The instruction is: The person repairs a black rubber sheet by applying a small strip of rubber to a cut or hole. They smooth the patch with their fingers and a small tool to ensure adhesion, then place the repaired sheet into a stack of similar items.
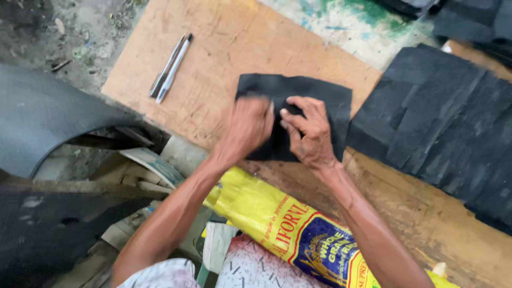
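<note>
A black square piece of sheet material (314, 96) lies on a wooden board (224, 48). My left hand (246, 127) is blurred and rests on the piece's near left part, fingers curled onto it. My right hand (308, 132) presses on the middle of the piece with fingers bent, touching the left hand's fingertips. Whether either hand grips a tool is hidden.
Two pens (170, 68) lie side by side at the board's far left. A stack of black cut pieces (442, 122) covers the right side. A yellow printed sack (288, 224) lies over my lap. A curved dark sheet (42, 117) sits at left above dirt ground.
</note>
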